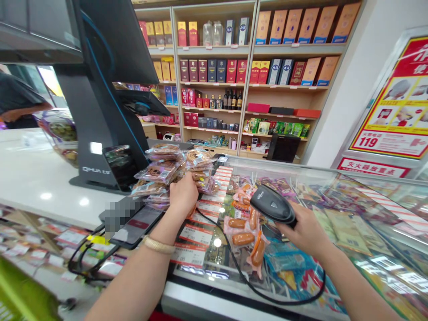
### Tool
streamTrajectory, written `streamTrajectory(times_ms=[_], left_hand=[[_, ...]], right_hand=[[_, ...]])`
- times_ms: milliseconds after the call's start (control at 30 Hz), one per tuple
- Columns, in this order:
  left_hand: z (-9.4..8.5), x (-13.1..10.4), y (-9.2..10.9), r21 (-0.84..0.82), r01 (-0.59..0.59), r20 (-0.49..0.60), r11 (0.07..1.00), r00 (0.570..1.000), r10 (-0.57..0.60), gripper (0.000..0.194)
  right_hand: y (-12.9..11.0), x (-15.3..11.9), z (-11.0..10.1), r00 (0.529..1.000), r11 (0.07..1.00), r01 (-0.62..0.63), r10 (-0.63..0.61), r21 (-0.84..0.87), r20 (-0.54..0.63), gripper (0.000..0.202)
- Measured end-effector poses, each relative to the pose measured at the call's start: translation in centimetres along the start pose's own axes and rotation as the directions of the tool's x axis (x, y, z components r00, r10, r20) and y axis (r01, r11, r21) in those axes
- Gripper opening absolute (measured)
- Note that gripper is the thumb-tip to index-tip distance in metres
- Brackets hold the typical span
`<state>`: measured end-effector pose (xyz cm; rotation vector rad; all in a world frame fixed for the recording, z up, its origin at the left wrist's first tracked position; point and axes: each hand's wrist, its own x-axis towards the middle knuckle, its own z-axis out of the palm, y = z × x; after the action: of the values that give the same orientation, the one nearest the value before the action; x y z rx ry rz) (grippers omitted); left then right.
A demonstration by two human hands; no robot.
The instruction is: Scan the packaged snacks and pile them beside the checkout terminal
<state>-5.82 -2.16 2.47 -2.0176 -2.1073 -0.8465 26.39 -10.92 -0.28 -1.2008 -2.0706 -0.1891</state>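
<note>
My left hand is closed at the front of a pile of clear-wrapped round biscuits, apparently gripping a packet. Its fingertips are hidden among the wrappers. In my right hand is a black handheld barcode scanner, its head pointing left over the glass counter. A black cable loops from the scanner side across the glass towards the pile. Several wrapped sausages lie between my hands, below the scanner.
A black point-of-sale terminal stands left of the pile. Before it lies a dark phone-like device. Price labels line the glass counter. Shelves with boxed bottles rise behind. Another person's arm shows at far left.
</note>
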Motion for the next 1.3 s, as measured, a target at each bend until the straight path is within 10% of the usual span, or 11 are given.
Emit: streamTrajectory(times_ms=[300, 500, 600, 700, 833, 1067, 1300], left_hand=[[0.1, -1.1, 0.6, 0.221, 0.019, -0.103, 0.975, 0.995, 0.004, 0.044], [0.2, -1.0, 1.6, -0.039, -0.116, -0.23, 0.992, 0.968, 0.104, 0.033], [1.1, -1.6, 2.6, -0.358, -0.37, -0.076, 0.857, 0.927, 0.368, 0.024], [2.2, -2.7, 3.3, -0.533, -0.421, 0.25, 0.734, 0.75, 0.612, 0.027], [3.0, -3.6, 3.7, -0.5, -0.401, 0.46, 0.768, 0.629, 0.627, 0.028], [3.3, -3.8, 3.7, -0.641, -0.236, 0.468, 0.73, 0.634, 0.616, 0.023], [2.6, -3.2, 3.9, -0.852, 0.185, 0.47, 0.491, 0.685, 0.557, 0.03]], right_hand=[[0.0, 0.2, -0.2, 0.999, 1.0, 0.011, -0.011, 0.006, -0.03, 0.018], [0.0, 0.5, -0.3, 0.999, 1.0, -0.011, 0.012, 0.012, -0.049, 0.017], [0.1, 0.5, -0.3, 0.998, 0.999, -0.041, 0.042, 0.01, -0.05, 0.017], [0.0, 0.5, -0.4, 0.997, 0.998, -0.057, 0.058, 0.024, -0.051, 0.018], [0.1, 0.5, -0.3, 0.997, 0.998, -0.056, 0.057, 0.02, -0.05, 0.024], [0.1, 0.5, -0.2, 0.997, 0.998, -0.057, 0.059, 0.023, -0.052, 0.025], [0.3, 0.5, -0.3, 0.997, 0.998, -0.062, 0.063, 0.023, -0.054, 0.023]])
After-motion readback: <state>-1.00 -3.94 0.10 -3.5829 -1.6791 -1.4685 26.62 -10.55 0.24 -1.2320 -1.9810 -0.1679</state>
